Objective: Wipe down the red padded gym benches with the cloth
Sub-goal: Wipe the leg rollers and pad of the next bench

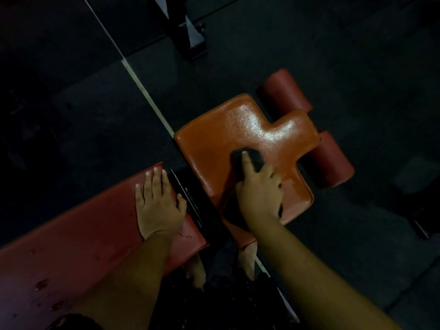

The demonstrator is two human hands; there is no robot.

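Dark cloth [250, 159], bunched and soft, lay pressed under the right hand [259, 194], fingers closed over it, on the glossy notched seat pad [214, 148]. The left hand [159, 206] rested flat and spread on the duller, droplet-speckled red back pad [83, 234]. Two cylindrical rollers [285, 91] sat beyond.

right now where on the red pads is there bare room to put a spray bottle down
Free: the far part of the seat pad, between the notch and the cloth under the right hand; and the long pad behind the left hand. Crowded: the seat pad's near end and the gap between pads.
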